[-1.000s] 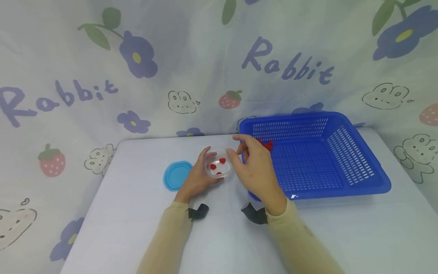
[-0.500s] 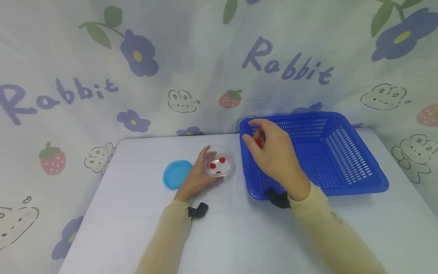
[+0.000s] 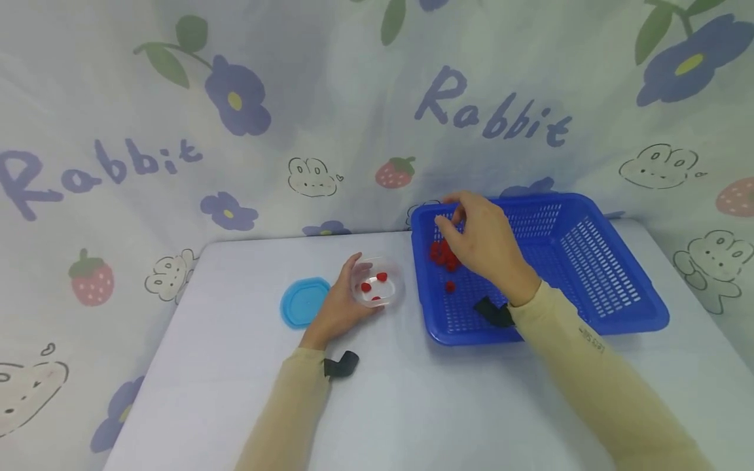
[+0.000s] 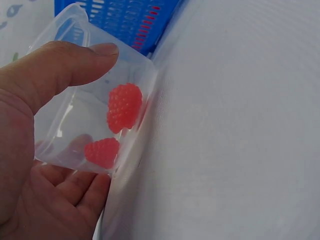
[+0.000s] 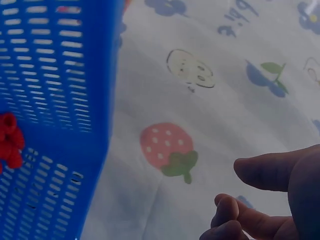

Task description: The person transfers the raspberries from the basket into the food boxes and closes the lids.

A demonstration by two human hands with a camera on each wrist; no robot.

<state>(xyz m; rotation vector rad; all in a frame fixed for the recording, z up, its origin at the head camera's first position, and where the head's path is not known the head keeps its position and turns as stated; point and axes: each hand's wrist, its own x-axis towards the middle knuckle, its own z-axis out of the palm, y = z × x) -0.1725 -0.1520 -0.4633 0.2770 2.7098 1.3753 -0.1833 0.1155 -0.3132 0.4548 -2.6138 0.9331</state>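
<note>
My left hand (image 3: 340,306) grips a small clear plastic container (image 3: 396,288) on the white table. Inside it lie a few red raspberries (image 4: 125,107), and the left wrist view shows two of them through the wall. A blue plastic basket (image 3: 618,326) is on the right, with a cluster of red raspberries (image 3: 446,256) in its left end and a single raspberry (image 3: 450,287) apart from them. Over that end hovers my right hand (image 3: 490,243), thumb and forefinger apart with nothing between them in the right wrist view.
A light-blue lid (image 3: 303,303) lies flat just left of the container, partly behind my left hand. Along the table's back edge hangs a white curtain (image 3: 353,98) printed with flowers, rabbits and strawberries. The basket's raised walls stand around the raspberries.
My right hand has gone from beside the container to the right and away, over the basket, uncovering the raspberries there. My left hand and the container have stayed in place.
</note>
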